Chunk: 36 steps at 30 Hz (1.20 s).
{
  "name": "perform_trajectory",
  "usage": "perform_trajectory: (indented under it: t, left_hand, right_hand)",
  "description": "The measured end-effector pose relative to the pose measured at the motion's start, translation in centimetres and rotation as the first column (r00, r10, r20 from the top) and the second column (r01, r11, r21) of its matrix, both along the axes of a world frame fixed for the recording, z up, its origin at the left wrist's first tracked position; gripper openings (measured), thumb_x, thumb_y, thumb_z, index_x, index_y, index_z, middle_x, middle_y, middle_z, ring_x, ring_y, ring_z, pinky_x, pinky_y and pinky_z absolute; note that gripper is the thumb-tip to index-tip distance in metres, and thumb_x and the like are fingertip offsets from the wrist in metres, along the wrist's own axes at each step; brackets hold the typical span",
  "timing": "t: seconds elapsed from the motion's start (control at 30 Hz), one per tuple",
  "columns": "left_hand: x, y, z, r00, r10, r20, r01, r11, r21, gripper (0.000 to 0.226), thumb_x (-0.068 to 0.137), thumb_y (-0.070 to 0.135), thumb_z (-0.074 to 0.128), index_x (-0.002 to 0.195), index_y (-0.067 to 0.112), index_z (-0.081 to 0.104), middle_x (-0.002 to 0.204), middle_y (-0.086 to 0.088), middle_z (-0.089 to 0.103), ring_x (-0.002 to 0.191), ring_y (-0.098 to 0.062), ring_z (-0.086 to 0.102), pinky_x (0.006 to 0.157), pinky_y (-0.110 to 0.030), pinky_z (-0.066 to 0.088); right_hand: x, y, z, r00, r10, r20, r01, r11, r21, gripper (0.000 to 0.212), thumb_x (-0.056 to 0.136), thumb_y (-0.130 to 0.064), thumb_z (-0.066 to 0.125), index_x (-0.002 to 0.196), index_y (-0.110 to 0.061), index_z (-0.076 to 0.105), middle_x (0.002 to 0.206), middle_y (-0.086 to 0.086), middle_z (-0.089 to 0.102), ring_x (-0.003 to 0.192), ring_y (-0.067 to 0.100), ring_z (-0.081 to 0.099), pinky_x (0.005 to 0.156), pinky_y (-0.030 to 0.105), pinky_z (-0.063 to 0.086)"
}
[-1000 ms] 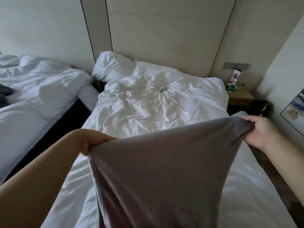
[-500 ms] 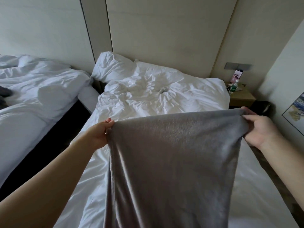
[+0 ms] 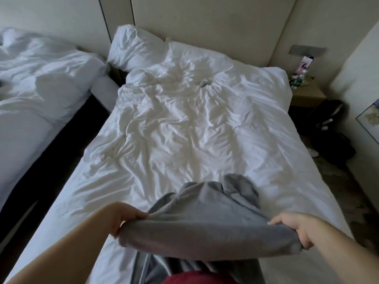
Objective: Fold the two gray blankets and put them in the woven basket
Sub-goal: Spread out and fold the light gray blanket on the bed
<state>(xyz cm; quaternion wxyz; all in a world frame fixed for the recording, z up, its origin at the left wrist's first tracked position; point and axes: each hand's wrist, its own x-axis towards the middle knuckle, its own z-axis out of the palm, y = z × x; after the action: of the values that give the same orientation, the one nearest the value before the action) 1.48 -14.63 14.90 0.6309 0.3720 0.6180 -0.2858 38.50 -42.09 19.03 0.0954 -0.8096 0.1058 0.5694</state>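
Early: left grip [image 3: 125,217] and right grip [image 3: 295,229] clench one blanket [image 3: 205,220] at bed [image 3: 184,124] foot, fold unfinished, basket unseen.

I am bringing my left hand [image 3: 121,219] and my right hand [image 3: 297,228] down low and closer to me. The soft gray fleece blanket [image 3: 207,226] is no longer hanging up; its far end is dropping onto the wrinkled white bed cover [image 3: 184,124].

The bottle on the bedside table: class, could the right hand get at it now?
Probably not: the right hand grips the gray blanket, and the bottle stands far off past the bed.
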Motion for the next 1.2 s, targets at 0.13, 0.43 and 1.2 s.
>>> perform_trajectory:
  t: [0.13,0.43,1.2]
  left_hand:
    - [-1.5,-2.0,-1.6,0.998,-0.018,0.057,0.021,0.999,-0.039,0.025,0.084,0.033,0.066,0.080,0.008,0.069,0.076,-0.011,0.070,0.060,-0.023,0.065,0.053,-0.025,0.048]
    - [2.3,0.5,3.4,0.897,0.056,0.438,-0.311,0.785,0.536,0.010,0.093,0.011,0.058,0.094,0.007,0.067,0.088,-0.015,0.070,0.078,-0.026,0.065,0.075,-0.038,0.055]
    - [5.8,-4.3,0.3,0.879,0.042,0.475,-0.398,0.614,0.682,0.033,0.100,0.031,0.045,0.080,0.020,0.068,0.066,0.003,0.066,0.055,-0.008,0.059,0.046,-0.017,0.043]
  right_hand:
    - [-1.9,-2.1,-2.3,0.994,-0.039,-0.107,0.041,0.999,0.021,0.026,0.080,-0.019,0.064,0.087,0.005,0.071,0.098,0.023,0.071,0.097,0.035,0.063,0.093,0.039,0.048]
    - [0.7,5.1,5.2,0.951,-0.295,-0.091,0.256,0.591,0.765,0.021,0.088,-0.008,0.055,0.089,0.003,0.072,0.085,0.018,0.074,0.074,0.027,0.072,0.066,0.035,0.059]
    - [-7.8,5.2,-6.4,0.933,0.069,0.352,-0.244,0.842,0.481,0.017,0.089,-0.001,0.052,0.082,-0.013,0.062,0.069,0.008,0.062,0.053,0.018,0.055,0.049,0.023,0.039]
